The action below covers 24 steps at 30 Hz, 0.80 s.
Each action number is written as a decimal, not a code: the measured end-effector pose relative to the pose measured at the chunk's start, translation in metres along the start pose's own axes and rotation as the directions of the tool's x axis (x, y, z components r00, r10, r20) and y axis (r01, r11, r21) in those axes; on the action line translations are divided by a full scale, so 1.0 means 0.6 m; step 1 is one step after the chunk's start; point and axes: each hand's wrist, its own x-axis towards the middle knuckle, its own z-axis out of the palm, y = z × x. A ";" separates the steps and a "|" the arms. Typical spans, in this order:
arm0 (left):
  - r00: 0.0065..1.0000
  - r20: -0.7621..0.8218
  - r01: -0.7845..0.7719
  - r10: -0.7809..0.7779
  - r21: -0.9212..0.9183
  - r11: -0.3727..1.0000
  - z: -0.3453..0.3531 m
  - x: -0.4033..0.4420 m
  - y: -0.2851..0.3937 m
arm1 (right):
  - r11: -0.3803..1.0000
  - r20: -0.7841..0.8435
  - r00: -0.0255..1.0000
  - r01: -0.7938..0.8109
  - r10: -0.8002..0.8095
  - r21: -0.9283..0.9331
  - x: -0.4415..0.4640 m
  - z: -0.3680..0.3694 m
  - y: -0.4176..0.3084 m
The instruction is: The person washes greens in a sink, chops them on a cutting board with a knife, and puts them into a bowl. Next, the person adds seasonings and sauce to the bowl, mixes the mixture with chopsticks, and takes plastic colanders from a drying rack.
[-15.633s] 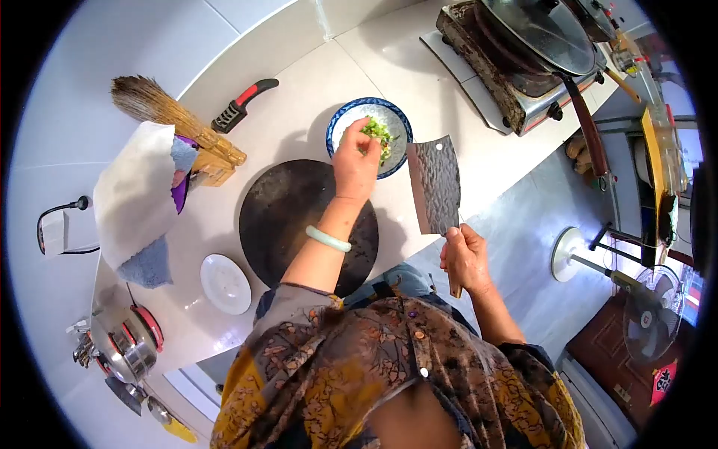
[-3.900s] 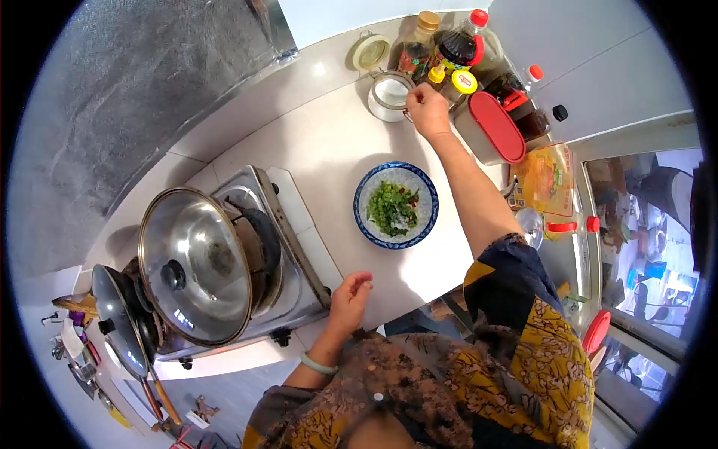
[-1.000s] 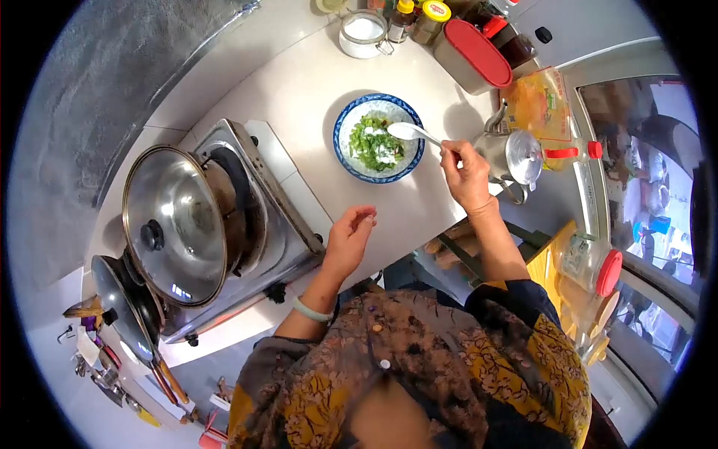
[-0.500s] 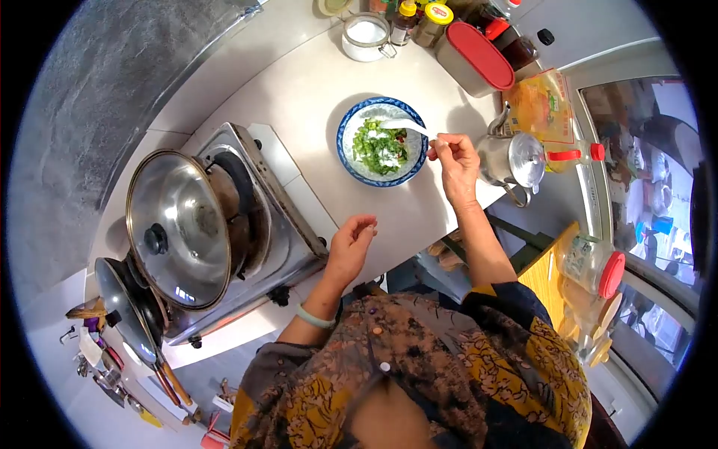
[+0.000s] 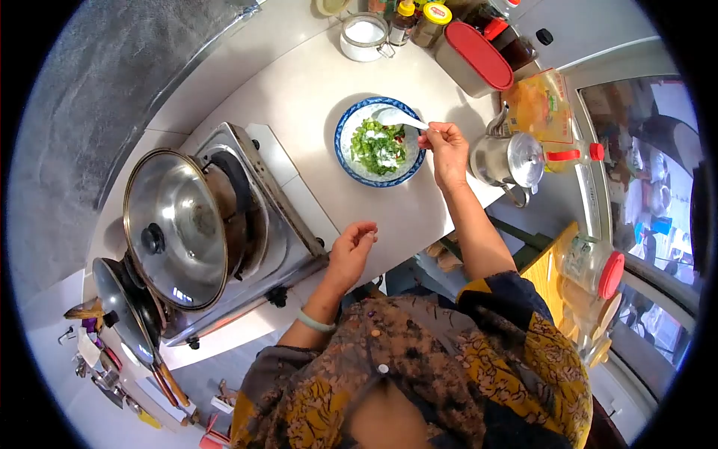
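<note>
- Far left of the bowl, a lidded pan (image 5: 123, 307) with wooden handles sits low beside the stove's end.
- Left of the bowl, the stove (image 5: 288, 251) carries a big pot under a glass lid (image 5: 179, 224) (black knob on top), hemming in that side of the counter (image 5: 277, 97).
- On the near side of the bowl, the left hand (image 5: 351, 254) hovers with loosely curled fingers and holds nothing; a pale bangle (image 5: 316, 322) circles its wrist.
- Beyond the bowl, a glass jar (image 5: 364, 51) contains white grains.
- The bowl (image 5: 340, 153) itself, blue-rimmed, contains chopped greens (image 5: 366, 157), a few red bits and a white scatter on top.
- Reaching over the bowl's right rim, a white spoon (image 5: 404, 120) has its head above the greens (touching them or not, I can't tell).
- Just right of the bowl, the right hand (image 5: 449, 153) pinches the spoon's handle.
- Beyond and right of the bowl stands a red-lidded box (image 5: 475, 60), contents hidden.
- Farther right of the bowl, a metal kettle (image 5: 505, 161) crowds the right hand.
</note>
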 end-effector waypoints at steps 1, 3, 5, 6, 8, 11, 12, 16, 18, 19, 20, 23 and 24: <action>1.000 0.005 0.002 -0.002 0.001 1.000 0.000 -0.002 -0.001 | 1.000 0.008 1.000 -0.004 0.004 -0.004 -0.003 0.000 -0.001; 1.000 0.003 -0.004 0.004 -0.003 1.000 0.001 -0.001 -0.004 | 1.000 0.016 1.000 -0.009 0.009 -0.012 -0.006 0.001 -0.004; 1.000 0.005 -0.004 0.004 -0.010 1.000 0.004 -0.004 -0.009 | 1.000 0.002 1.000 -0.013 0.013 -0.024 -0.008 -0.004 -0.005; 1.000 0.007 -0.008 0.009 -0.014 1.000 0.004 -0.001 -0.008 | 1.000 -0.011 1.000 -0.010 0.009 -0.029 -0.004 -0.005 -0.005; 1.000 0.006 -0.012 0.012 -0.022 1.000 0.003 -0.001 -0.007 | 1.000 -0.001 1.000 -0.017 0.017 -0.019 -0.003 -0.004 -0.006; 1.000 0.009 -0.014 0.015 -0.025 1.000 0.005 0.000 -0.006 | 0.999 0.044 0.998 -0.036 0.035 0.033 -0.010 -0.002 -0.025; 1.000 0.008 -0.012 0.012 -0.020 1.000 0.006 0.001 -0.005 | 0.998 0.050 0.998 -0.041 0.038 0.057 -0.013 0.001 -0.036; 1.000 0.006 -0.022 0.022 -0.031 0.999 0.008 0.001 -0.007 | 0.996 0.047 0.998 0.038 -0.042 0.078 -0.007 0.017 -0.086; 0.999 0.015 -0.032 0.032 -0.022 0.999 0.007 0.000 -0.010 | 0.995 0.088 0.992 0.085 -0.089 0.048 0.012 0.020 -0.094; 0.999 0.018 -0.040 0.041 -0.017 0.999 0.006 0.000 -0.011 | 0.993 0.111 0.987 0.112 -0.115 0.035 0.024 0.024 -0.098; 1.000 0.007 -0.029 0.029 0.017 0.999 0.005 -0.003 -0.013 | 0.991 0.118 0.984 0.130 -0.130 0.012 0.038 0.029 -0.097; 1.000 -0.018 -0.009 0.009 0.008 1.000 0.002 -0.003 -0.018 | 0.988 0.119 0.982 0.151 -0.145 -0.042 0.082 0.052 -0.111; 1.000 -0.020 -0.014 0.014 -0.008 1.000 0.001 -0.005 -0.018 | 0.979 0.113 0.974 0.200 -0.194 -0.037 0.099 0.063 -0.120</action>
